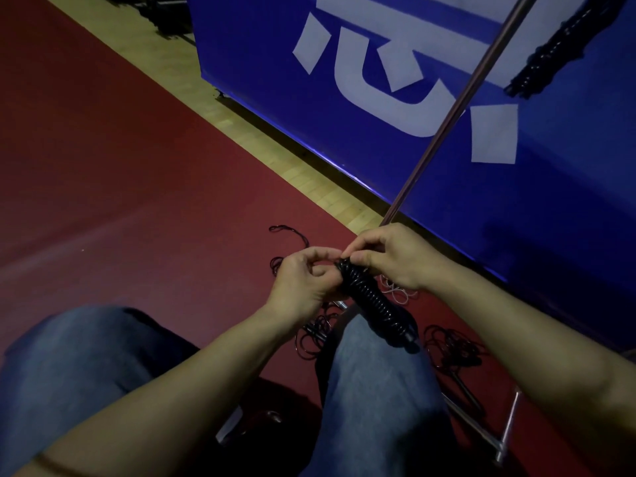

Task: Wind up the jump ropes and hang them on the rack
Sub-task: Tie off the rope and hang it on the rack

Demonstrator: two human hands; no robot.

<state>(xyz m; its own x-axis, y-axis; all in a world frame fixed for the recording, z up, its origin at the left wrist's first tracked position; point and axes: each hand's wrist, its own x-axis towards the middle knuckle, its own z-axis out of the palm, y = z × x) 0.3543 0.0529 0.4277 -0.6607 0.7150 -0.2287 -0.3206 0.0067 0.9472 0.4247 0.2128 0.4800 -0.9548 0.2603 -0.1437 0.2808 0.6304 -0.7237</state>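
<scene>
1. Right hand point(392, 258): fingers curled, thumb and fingertips pinching the top end of the wound rope point(373, 301); forearm comes in from the lower right.
2. Left hand point(303, 278): fingers curled, pinching at the same top end from the left side, touching the coils; what exactly it grips is hidden between the fingers.
3. Wound rope: black, coiled tight round its handles into a short bundle, held tilted above the right knee point(371, 380), lower end pointing down and right.
4. Knees: both in blue jeans, left knee point(79, 359) at lower left.
5. Loose ropes point(451, 346): black tangles on the red floor point(113, 160) just beyond the knees and to the right; more loops behind the left hand; a thin white cord point(401, 294) under the right wrist.
6. Metal frame point(506, 428): silver tubes at lower right, on the floor.
7. Pole point(457, 108): thin, slanting up from behind the right hand to the top edge.
8. Blue board point(568, 187): white lettering, beyond a wooden floor strip point(241, 122).
9. Hung bundle point(557, 49): black wound rope at top right; its support is not visible.
</scene>
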